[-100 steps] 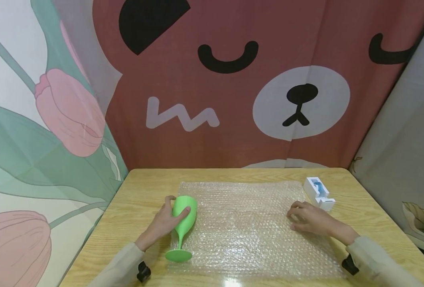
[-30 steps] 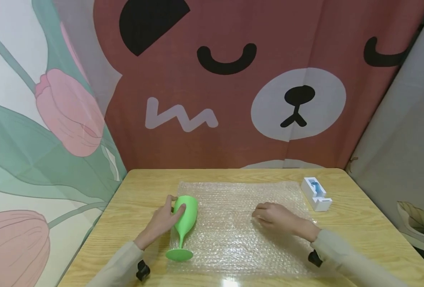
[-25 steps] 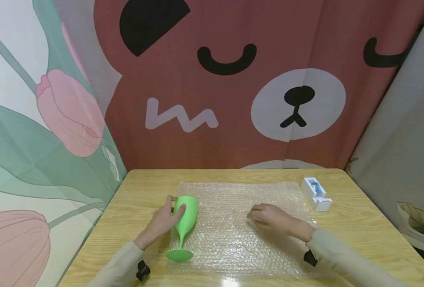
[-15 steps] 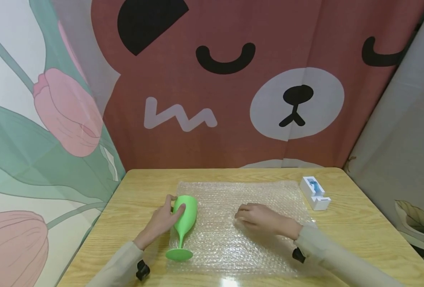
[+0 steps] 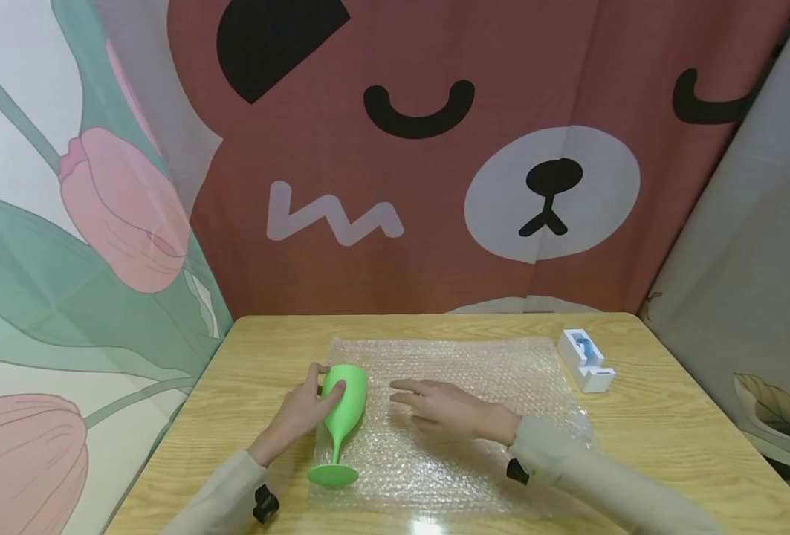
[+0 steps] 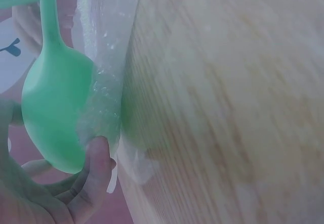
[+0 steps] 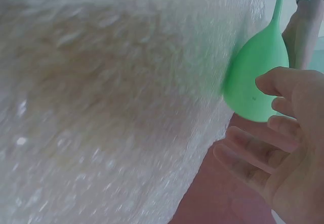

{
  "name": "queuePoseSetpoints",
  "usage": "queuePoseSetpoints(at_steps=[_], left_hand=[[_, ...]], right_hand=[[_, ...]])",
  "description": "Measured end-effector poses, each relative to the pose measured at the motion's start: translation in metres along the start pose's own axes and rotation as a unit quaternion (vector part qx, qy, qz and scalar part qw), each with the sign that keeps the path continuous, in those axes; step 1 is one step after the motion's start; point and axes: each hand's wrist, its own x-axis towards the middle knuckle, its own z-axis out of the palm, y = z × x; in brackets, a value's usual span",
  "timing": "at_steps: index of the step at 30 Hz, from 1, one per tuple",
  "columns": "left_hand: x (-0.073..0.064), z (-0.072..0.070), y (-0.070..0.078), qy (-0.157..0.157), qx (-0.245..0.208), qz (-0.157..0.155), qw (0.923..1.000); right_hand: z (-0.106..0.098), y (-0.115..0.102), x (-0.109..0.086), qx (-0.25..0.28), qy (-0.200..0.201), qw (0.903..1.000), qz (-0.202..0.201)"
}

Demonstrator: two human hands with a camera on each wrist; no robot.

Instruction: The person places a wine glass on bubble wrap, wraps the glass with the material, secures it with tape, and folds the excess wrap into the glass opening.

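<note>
Right hand (image 5: pixel 447 409) has shifted from well apart from the green goblet (image 5: pixel 345 401) to near it. Now uncurled, pointing toward the goblet.

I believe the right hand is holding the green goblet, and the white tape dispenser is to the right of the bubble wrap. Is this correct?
Not quite: the head view shows the left hand holding the green goblet; the white tape dispenser is indeed right of the bubble wrap.

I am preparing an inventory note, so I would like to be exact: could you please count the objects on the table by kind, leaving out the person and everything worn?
Green goblet: 1
Bubble wrap sheet: 1
White tape dispenser: 1
Total: 3
</note>
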Motion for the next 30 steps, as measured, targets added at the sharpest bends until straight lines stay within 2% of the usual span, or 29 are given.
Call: queuePoseSetpoints(at_steps=[5, 14, 21, 26, 30], left_hand=[[0.001, -0.001, 0.001, 0.002, 0.003, 0.002, 1.0000], [0.003, 0.002, 0.002, -0.009, 0.004, 0.014, 0.9999], [0.004, 0.004, 0.004, -0.006, 0.012, 0.022, 0.9997], [0.005, 0.004, 0.006, 0.000, 0.022, 0.024, 0.9995], [0.005, 0.003, 0.006, 0.015, 0.037, 0.037, 0.9985]], right_hand=[[0.001, -0.009, 0.011, 0.011, -0.023, 0.9997, -0.005], [0.004, -0.021, 0.026, -0.004, -0.030, 0.9992, -0.027], [0.006, -0.025, 0.031, 0.018, -0.032, 0.9993, -0.008], [0.010, -0.025, 0.033, 0.001, -0.023, 0.9997, 0.001], [0.014, -0.025, 0.032, 0.053, -0.031, 0.9973, 0.039]])
